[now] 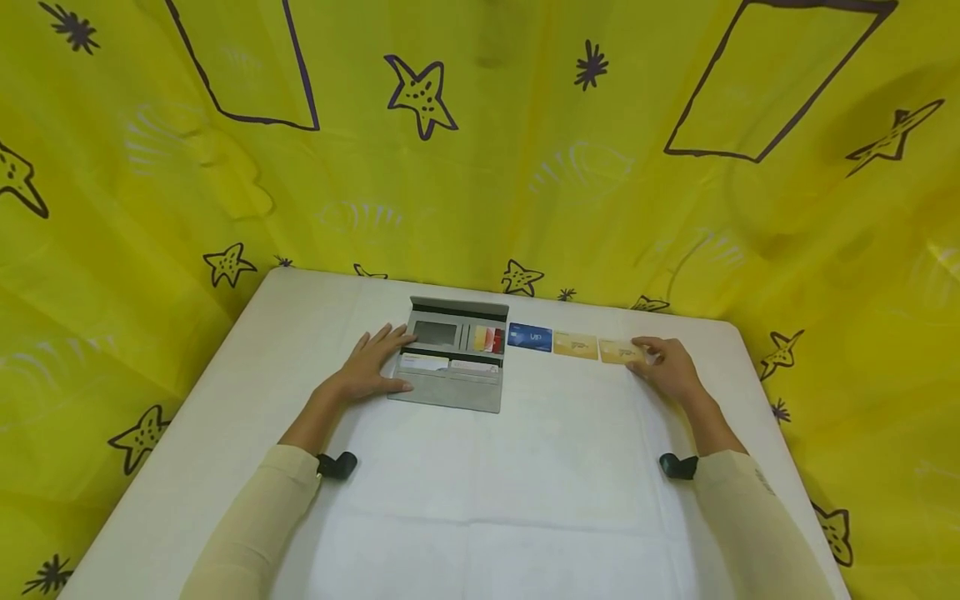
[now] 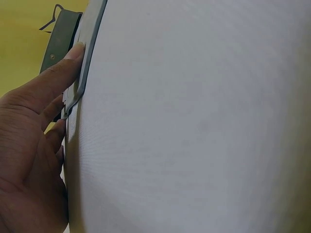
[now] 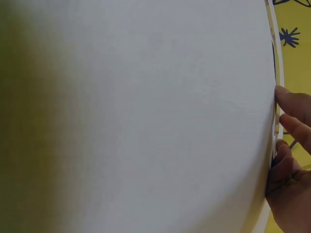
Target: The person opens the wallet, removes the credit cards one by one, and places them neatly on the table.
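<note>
A grey wallet (image 1: 446,394) lies unfolded on the white table, with several cards in its slots. My left hand (image 1: 367,367) rests on the wallet's left edge, fingers spread and thumb near its lower corner. In the left wrist view, the left thumb (image 2: 53,80) presses on the wallet's edge. To the wallet's right lie a blue VIP card (image 1: 529,337), a gold card (image 1: 575,345) and a second gold card (image 1: 615,351) in a row. My right hand (image 1: 669,367) pinches the right end of the outermost gold card between thumb and index finger, the other fingers curled.
The white table (image 1: 480,483) carries a cloth with faint creases. Its far edge meets a yellow curtain (image 1: 465,183) printed with starfish, which also hangs at both sides. Black wrist mounts (image 1: 337,465) sit at the sleeve cuffs.
</note>
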A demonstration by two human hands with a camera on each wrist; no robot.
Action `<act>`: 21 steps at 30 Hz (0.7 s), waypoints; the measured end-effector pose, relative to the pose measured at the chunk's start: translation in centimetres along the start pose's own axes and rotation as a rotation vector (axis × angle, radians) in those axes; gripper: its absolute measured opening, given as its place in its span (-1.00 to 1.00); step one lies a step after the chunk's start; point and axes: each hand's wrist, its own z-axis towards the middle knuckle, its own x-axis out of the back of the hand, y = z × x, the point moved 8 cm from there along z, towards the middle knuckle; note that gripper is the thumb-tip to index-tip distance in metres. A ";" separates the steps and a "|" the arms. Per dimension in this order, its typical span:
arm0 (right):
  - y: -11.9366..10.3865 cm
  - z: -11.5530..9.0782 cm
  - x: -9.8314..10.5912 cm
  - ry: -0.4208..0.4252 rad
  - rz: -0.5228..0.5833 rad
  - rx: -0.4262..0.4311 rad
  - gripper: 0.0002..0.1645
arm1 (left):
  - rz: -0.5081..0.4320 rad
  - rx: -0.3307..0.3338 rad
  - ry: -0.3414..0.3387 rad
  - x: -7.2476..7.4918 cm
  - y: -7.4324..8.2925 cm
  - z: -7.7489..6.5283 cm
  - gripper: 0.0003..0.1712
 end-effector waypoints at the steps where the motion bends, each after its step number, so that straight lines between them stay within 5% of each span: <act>1: -0.1 0.0 0.0 0.000 0.005 -0.003 -0.38 | -0.001 -0.002 0.000 0.0 0.0 0.0 0.02; 21: 0.1 -0.2 -0.1 0.015 0.072 -0.030 -0.38 | 0.009 -0.005 -0.002 -0.2 -0.5 0.3 0.02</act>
